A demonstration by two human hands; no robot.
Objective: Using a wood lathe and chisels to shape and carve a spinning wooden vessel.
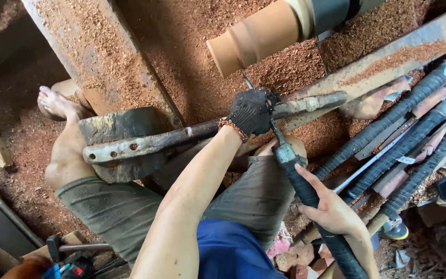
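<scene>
So here's my view looking down at the lathe. My left hand (252,111), in a dark work glove, sits on the rusty metal tool rest bar (192,133), fingers curled down tight over the steel shank of the turning chisel (305,192) and pinning it to the bar. My right hand (331,209) is bare and sits further back on the chisel's long handle, which is wrapped in black tape. The thumb and fingers of that hand wrap loosely round the handle, with the index finger stretched out along it.

The chisel runs diagonally from down by my right hip up to the rest, and its tip pokes just past the bar, right below the end of the reddish-brown wooden workpiece (254,39) that's mounted in the lathe. I can't really tell if the edge is touching the wood, the tip's too small to see properly.

There's reddish sawdust (192,57) everywhere, on the floor and all over the lathe's steel rails. On my right, a bunch of other long tape-wrapped chisels (414,129) are lying side by side. My bare foot (58,103) is tucked behind the rest's base on the left.
</scene>
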